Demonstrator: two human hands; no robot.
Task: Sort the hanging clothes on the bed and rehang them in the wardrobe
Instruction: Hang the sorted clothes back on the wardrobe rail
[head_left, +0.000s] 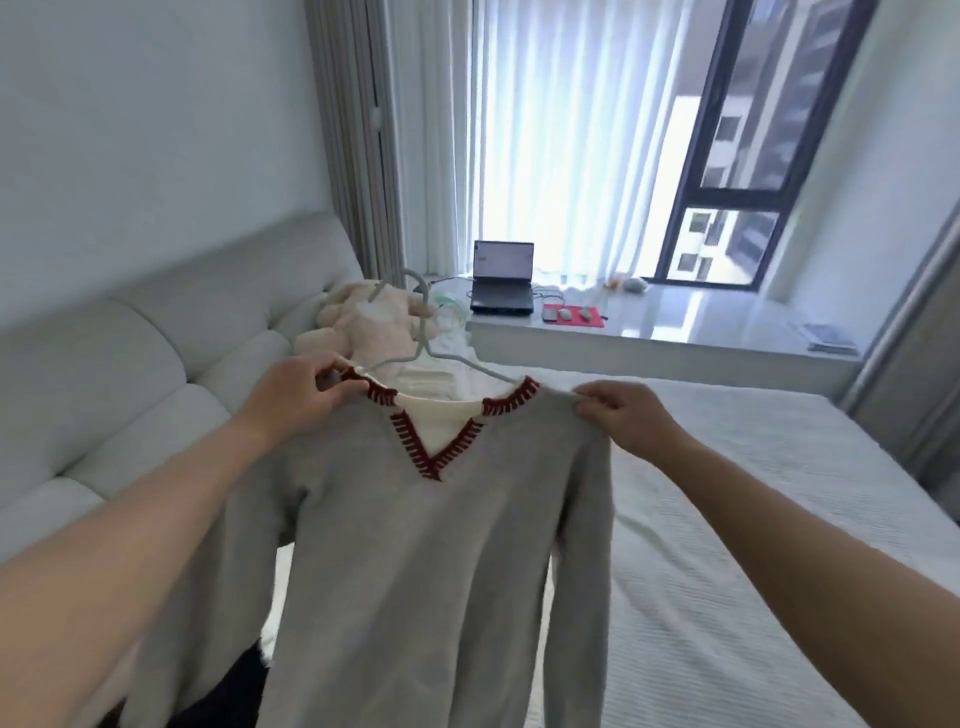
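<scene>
The bed fills the room in front of me, its pale ribbed cover running back to a padded headboard and a window ledge with a laptop open on it. Held up over the mattress is the grey sweater, a V-neck edged in red stitching, its body and sleeves dangling free. It sits on a thin white hanger whose hook leans away toward a plush toy by the pillows. The left hand pinches the collar at one shoulder and the right hand pinches the knit at the other shoulder (thumb and fingertips only, on both sides). That, I'd judge, is the risk: the wide neckline could slide off one hanger arm if either pinch tugs outward, dropping the sweater back onto the bed. No wardrobe is visible from here, so the carry is not yet done, and a swinging sleeve could snag along the way.
</scene>
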